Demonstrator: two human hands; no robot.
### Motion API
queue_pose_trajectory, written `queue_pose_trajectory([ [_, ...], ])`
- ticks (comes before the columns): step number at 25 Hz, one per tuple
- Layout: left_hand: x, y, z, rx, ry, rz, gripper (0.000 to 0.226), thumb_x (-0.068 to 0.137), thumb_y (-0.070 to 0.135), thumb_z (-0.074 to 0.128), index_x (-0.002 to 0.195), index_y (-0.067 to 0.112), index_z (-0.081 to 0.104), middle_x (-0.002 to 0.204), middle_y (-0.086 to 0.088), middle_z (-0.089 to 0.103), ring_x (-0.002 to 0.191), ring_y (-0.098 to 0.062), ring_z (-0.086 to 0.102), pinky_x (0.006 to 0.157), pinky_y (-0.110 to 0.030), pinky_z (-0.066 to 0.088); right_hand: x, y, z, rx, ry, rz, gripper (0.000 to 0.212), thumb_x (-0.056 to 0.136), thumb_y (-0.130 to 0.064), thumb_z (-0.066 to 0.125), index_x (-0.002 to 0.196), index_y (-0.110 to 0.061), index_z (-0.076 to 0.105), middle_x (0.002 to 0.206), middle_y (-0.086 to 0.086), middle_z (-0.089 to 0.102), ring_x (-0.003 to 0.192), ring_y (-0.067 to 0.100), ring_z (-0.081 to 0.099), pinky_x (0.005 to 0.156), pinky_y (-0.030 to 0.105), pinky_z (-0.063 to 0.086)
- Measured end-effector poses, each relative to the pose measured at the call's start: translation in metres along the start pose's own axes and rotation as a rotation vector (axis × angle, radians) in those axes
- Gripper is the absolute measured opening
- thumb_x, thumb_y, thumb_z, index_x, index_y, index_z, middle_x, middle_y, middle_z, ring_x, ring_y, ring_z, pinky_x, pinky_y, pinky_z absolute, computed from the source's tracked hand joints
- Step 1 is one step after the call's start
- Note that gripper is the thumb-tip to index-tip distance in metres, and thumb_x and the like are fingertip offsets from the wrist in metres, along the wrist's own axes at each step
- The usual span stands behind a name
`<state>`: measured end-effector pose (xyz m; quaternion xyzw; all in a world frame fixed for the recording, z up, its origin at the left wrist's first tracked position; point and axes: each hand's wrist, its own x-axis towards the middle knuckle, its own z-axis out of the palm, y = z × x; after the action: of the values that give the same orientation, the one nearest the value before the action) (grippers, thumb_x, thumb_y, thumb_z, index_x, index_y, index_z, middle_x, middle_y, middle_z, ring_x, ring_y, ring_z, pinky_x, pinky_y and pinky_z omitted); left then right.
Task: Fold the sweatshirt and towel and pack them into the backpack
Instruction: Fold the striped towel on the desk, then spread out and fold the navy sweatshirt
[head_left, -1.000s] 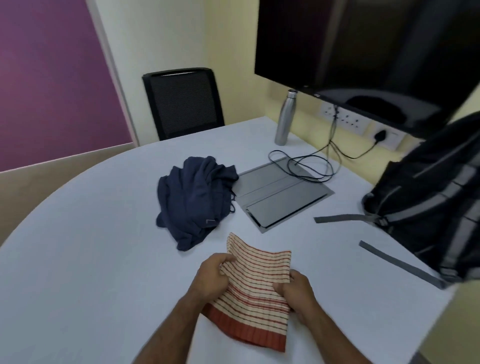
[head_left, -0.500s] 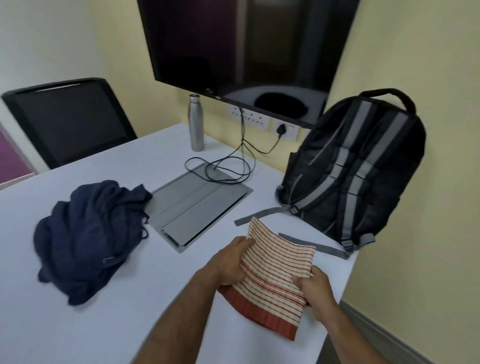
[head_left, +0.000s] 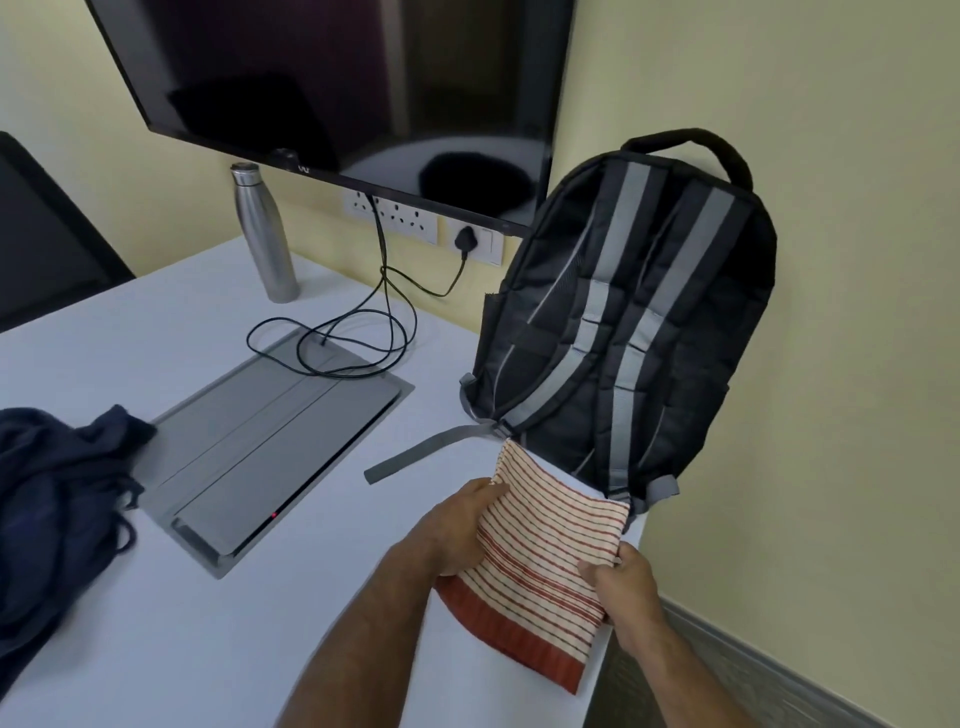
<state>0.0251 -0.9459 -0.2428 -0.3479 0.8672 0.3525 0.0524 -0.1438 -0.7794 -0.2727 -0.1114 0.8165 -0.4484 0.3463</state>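
1. Since half a second back, my view has swung right and closer; the folded towel (head_left: 545, 561) now sits just in front of the backpack (head_left: 623, 332).
2. No readable writing anywhere; the screen's logo is too small to tell.
3. My left hand (head_left: 457, 530) grips the towel's left edge; my right hand (head_left: 618, 582) pinches its right edge, hands apart.
4. Left of the backpack, the sweatshirt (head_left: 57, 519) lies crumpled on the counter (head_left: 218, 649).

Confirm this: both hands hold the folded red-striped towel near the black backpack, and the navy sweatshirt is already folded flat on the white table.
Not folded. The head view shows the navy sweatshirt lying in a crumpled heap on the white table. The rest stands: left hand and right hand hold the folded red-striped towel near the black backpack.
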Motion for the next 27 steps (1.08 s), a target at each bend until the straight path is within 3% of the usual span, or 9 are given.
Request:
queue_pose_trajectory([
  [4, 0.002, -0.004, 0.020, 0.126, 0.072, -0.087, 0.080, 0.097, 0.029, 0.059, 0.158, 0.040, 0.009, 0.168, 0.007, -0.004, 0.153, -0.027, 0.007, 0.120, -0.050, 0.027, 0.003, 0.006, 0.004, -0.330, 0.219, -0.173, 0.049, 0.075, -0.018, 0.081, 0.105, -0.022, 0.042, 0.090, -0.005, 0.061, 0.074, 0.011, 0.064, 0.053, 0.028, 0.056],
  [7, -0.013, -0.010, 0.037, 0.298, 0.172, -0.017, 0.072, 0.098, 0.057, 0.045, 0.158, 0.037, 0.010, 0.168, 0.005, -0.003, 0.154, -0.024, 0.001, 0.123, -0.044, 0.005, 0.004, 0.019, 0.012, -0.692, 0.300, -0.588, 0.054, 0.071, -0.031, 0.083, 0.111, -0.026, 0.047, 0.108, 0.000, 0.058, 0.097, 0.017, 0.057, 0.077, 0.035, 0.057],
  [10, -0.027, -0.018, 0.056, 0.379, 0.060, 0.081, 0.094, 0.087, 0.086, 0.025, 0.159, 0.032, -0.002, 0.167, 0.004, -0.012, 0.154, -0.021, -0.012, 0.120, -0.043, -0.013, 0.007, 0.033, 0.024, -1.042, 0.143, -0.871, 0.067, 0.084, -0.064, 0.057, 0.133, -0.019, 0.049, 0.137, 0.012, 0.055, 0.128, 0.032, 0.049, 0.104, 0.051, 0.045],
  [12, -0.030, -0.026, 0.065, 0.419, 0.021, 0.051, 0.110, 0.078, 0.095, 0.019, 0.158, 0.028, -0.016, 0.163, 0.005, -0.025, 0.150, -0.020, -0.024, 0.117, -0.044, -0.022, 0.015, 0.036, 0.028, -1.166, 0.059, -0.804, 0.093, 0.085, -0.081, 0.037, 0.149, -0.015, 0.033, 0.155, 0.019, 0.036, 0.145, 0.038, 0.026, 0.117, 0.054, 0.024],
  [14, -0.030, -0.033, 0.067, 0.444, 0.010, 0.016, 0.114, 0.074, 0.097, 0.017, 0.155, 0.027, -0.023, 0.159, 0.006, -0.032, 0.148, -0.020, -0.029, 0.116, -0.047, -0.024, 0.021, 0.035, 0.030, -1.198, -0.011, -0.729, 0.107, 0.078, -0.091, 0.028, 0.155, -0.017, 0.016, 0.160, 0.021, 0.023, 0.149, 0.038, 0.011, 0.119, 0.055, 0.016],
  [17, -0.026, -0.038, 0.063, 0.469, -0.010, 0.002, 0.114, 0.074, 0.097, 0.017, 0.153, 0.028, -0.026, 0.158, 0.007, -0.034, 0.146, -0.020, -0.032, 0.115, -0.050, -0.026, 0.027, 0.026, 0.030, -1.240, -0.091, -0.657, 0.115, 0.065, -0.101, 0.012, 0.150, -0.030, -0.018, 0.160, 0.014, -0.016, 0.146, 0.033, -0.020, 0.118, 0.053, -0.006],
  [19, -0.022, -0.039, 0.062, 0.474, -0.014, -0.010, 0.113, 0.074, 0.097, 0.017, 0.154, 0.029, -0.026, 0.159, 0.007, -0.033, 0.147, -0.019, -0.031, 0.115, -0.051, -0.026, 0.030, 0.022, 0.030, -1.228, -0.111, -0.628, 0.115, 0.058, -0.103, 0.003, 0.144, -0.033, -0.030, 0.153, 0.010, -0.032, 0.141, 0.030, -0.032, 0.116, 0.050, -0.016],
  [24, -0.021, -0.037, 0.061, 0.476, 0.026, 0.021, 0.109, 0.080, 0.093, 0.020, 0.155, 0.027, -0.022, 0.163, 0.003, -0.026, 0.148, -0.021, -0.028, 0.112, -0.050, -0.028, 0.033, 0.013, 0.028, -1.245, -0.119, -0.602, 0.120, 0.056, -0.102, -0.004, 0.150, -0.031, -0.027, 0.157, 0.010, -0.031, 0.144, 0.030, -0.031, 0.115, 0.049, -0.017],
  [27, -0.037, -0.040, 0.049, 0.399, 0.077, 0.017, 0.102, 0.083, 0.089, 0.019, 0.157, 0.029, -0.016, 0.165, 0.004, -0.019, 0.150, -0.020, -0.024, 0.115, -0.047, -0.026, 0.024, 0.004, 0.033, -1.204, -0.040, -0.603, 0.115, 0.070, -0.095, 0.007, 0.157, -0.021, 0.010, 0.165, 0.013, 0.009, 0.151, 0.033, 0.004, 0.120, 0.050, 0.001],
])
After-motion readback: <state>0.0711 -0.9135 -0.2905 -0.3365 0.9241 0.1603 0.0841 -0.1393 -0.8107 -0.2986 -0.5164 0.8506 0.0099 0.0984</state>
